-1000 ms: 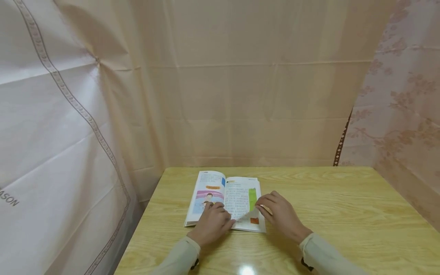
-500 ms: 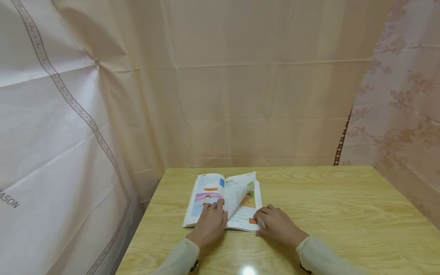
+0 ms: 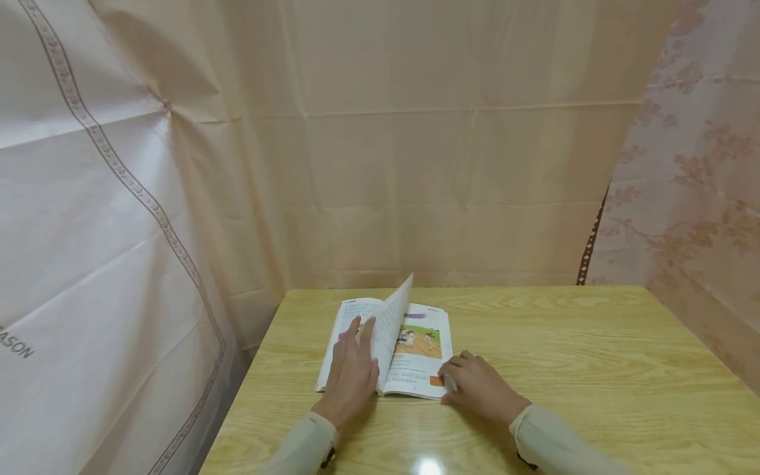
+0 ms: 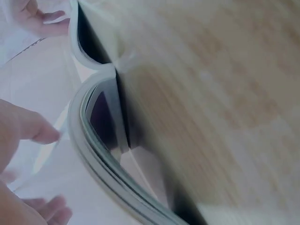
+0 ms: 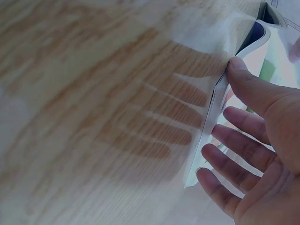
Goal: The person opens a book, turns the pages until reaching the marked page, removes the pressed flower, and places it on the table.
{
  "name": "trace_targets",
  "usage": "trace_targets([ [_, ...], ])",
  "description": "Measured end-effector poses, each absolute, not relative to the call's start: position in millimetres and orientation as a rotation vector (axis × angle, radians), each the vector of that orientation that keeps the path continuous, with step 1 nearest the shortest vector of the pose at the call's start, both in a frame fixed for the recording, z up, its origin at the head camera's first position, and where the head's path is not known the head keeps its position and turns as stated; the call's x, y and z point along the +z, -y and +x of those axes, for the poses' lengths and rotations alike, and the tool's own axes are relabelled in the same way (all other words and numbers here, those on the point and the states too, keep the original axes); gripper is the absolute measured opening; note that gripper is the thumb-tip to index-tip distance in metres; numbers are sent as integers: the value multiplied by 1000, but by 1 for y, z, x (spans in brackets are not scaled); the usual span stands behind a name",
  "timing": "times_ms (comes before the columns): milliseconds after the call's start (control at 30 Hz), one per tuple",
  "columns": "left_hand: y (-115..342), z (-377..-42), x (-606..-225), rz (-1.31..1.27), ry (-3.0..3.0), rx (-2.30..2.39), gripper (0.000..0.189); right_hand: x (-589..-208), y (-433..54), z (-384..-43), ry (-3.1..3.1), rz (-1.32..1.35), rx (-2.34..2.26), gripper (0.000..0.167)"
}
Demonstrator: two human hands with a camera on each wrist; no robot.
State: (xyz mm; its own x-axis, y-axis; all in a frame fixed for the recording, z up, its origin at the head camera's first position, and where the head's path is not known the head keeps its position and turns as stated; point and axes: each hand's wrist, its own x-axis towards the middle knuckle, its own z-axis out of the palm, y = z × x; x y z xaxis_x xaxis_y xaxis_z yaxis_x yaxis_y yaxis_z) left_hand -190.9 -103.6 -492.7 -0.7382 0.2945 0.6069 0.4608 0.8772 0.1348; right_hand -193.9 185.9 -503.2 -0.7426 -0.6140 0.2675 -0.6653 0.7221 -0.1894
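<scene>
An open book (image 3: 415, 376) with printed text and coloured pictures lies on the wooden table. One page (image 3: 393, 323) stands raised near the spine, its top corner pointing up. My left hand (image 3: 351, 376) reaches over the left-hand side, fingers extended, right against the raised page. In the left wrist view the thumb (image 4: 44, 131) points at that page above the curved stack of pages. My right hand (image 3: 479, 386) rests at the lower right corner of the book. In the right wrist view its thumb tip touches the corner, and the loosely spread fingers (image 5: 239, 140) lie along the side edge.
The wood-grain table (image 3: 570, 356) extends right of the book and in front of it. A beige curtain (image 3: 451, 165) hangs behind the table. Pale sheeting (image 3: 89, 264) hangs at the left, and a flower-patterned cloth (image 3: 700, 185) at the right.
The right hand has let go of the page and moved down to the lower right corner. The page has swung up leftward, showing a picture beneath. The left hand has shifted left, its fingers straighter.
</scene>
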Motion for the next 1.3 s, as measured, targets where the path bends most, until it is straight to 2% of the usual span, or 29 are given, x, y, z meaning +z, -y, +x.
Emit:
trace_targets([
  [167, 107, -193, -493, -553, 2413, -257, 44, -502, -187, -195, 2760, 1040, 417, 36],
  [400, 108, -194, -493, -578, 2382, -156, 24, -501, -189, -195, 2730, 1075, 407, 35],
  [667, 103, -188, -497, -768, 2498, -186, 7, -501, -189, -197, 2677, 1121, 402, 12],
  [733, 101, -186, -500, -812, 2551, -192, 11, -502, -189, -197, 2644, 1134, 393, 11],
  [900, 95, -183, -500, -845, 2680, -143, 41, -502, -189, -198, 2618, 1124, 361, 9],
  [1000, 92, -183, -499, -838, 2707, -105, 51, -499, -189, -197, 2645, 1090, 336, 9],
  [1300, 88, -188, -499, -822, 2670, -107, 46, -491, -190, -201, 2386, 1022, 437, 3],
])
